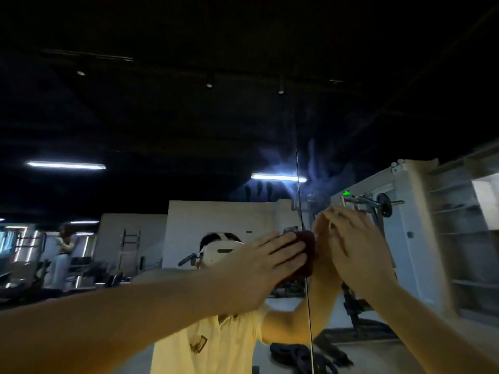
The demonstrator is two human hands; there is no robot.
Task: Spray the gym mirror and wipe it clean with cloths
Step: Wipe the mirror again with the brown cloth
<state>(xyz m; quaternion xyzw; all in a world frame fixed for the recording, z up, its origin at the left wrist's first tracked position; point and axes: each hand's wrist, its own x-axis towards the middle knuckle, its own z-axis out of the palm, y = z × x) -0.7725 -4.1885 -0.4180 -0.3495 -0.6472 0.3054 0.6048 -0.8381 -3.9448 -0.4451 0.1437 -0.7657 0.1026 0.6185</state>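
Observation:
The gym mirror (162,136) fills the view, with a vertical seam (297,168) between two panels. My left hand (264,265) presses a dark red cloth (307,255) flat against the glass just left of the seam, at head height. My right hand (353,244) is raised just right of the seam, fingers stretched out and fingertips at the glass, blurred by motion. Its reflection shows a bare palm with no cloth. Hazy streaks (313,163) and finger marks (259,188) sit on the glass above both hands. No spray bottle is in view.
The mirror reflects me in a yellow shirt (221,344), gym machines, a barbell rack (378,206), weight plates (297,354) on the floor, a white shelf unit (453,211) at right, ceiling strip lights and another person (63,247) far left.

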